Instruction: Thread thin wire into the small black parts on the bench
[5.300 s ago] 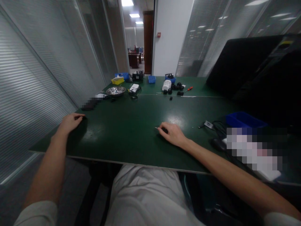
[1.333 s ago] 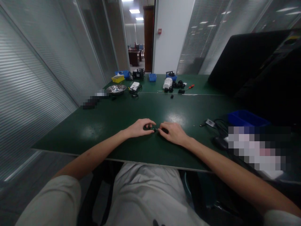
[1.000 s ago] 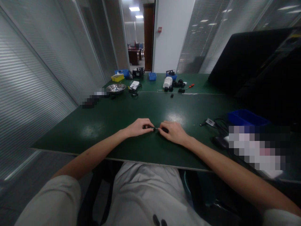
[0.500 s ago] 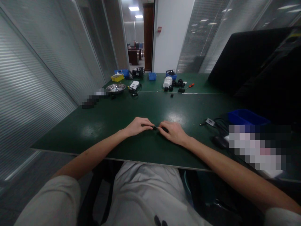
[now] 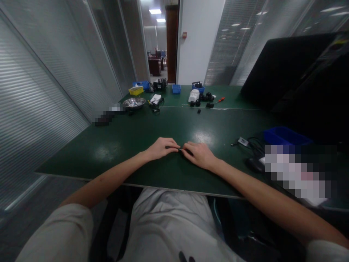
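Observation:
Low over the front middle of the green table, my two hands almost meet. My left hand is closed, thumb and fingertips pinching a small black piece whose kind is too small to tell. From the other side, my right hand is closed too, its thumb and forefinger at the right end of that piece. What the right fingers grip is mostly hidden behind them.
Across the green table stand a metal bowl, a yellow bin, a blue bin, a white device and an orange-handled screwdriver. At right are a blue tray, a labelled cable and a black mouse.
My right hand has shifted slightly left, closing the gap to my left hand. Less of the small piece and its shiny part shows between the fingers.

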{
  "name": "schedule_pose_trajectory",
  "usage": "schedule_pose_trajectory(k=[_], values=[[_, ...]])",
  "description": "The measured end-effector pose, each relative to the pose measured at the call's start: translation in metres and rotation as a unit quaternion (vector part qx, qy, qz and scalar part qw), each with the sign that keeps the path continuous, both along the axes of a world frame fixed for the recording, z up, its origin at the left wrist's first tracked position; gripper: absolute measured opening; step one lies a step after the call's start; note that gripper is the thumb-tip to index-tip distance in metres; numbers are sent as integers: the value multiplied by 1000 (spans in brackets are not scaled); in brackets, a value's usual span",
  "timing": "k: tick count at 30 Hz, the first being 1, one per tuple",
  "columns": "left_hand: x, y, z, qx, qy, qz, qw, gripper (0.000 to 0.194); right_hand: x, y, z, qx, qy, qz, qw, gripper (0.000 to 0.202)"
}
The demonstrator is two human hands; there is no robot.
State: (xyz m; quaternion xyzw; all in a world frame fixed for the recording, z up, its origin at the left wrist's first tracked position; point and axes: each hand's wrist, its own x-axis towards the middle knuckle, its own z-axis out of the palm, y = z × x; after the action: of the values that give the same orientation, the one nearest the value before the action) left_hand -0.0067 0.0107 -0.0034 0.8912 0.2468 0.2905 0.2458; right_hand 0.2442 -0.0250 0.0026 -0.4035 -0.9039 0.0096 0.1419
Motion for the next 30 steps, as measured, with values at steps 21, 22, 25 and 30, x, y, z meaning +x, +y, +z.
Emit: schedule_pose_trajectory(k=[21, 22, 25, 30], values=[[-6, 23, -4, -25, 23, 112, 993, 23, -2, -2, 4, -1, -12, -3, 1000, 30], [-7, 25, -5, -23, 34, 108, 993, 22, -2, -2, 4, -2, -11, -2, 1000, 29], [-10, 27, -7, -26, 52, 101, 993, 24, -2, -2, 4, -4, -6, 1, 1000, 29], [-10, 14, 2, -8, 36, 96, 995, 27, 2, 2, 1, -22, 60, -1, 998, 26]])
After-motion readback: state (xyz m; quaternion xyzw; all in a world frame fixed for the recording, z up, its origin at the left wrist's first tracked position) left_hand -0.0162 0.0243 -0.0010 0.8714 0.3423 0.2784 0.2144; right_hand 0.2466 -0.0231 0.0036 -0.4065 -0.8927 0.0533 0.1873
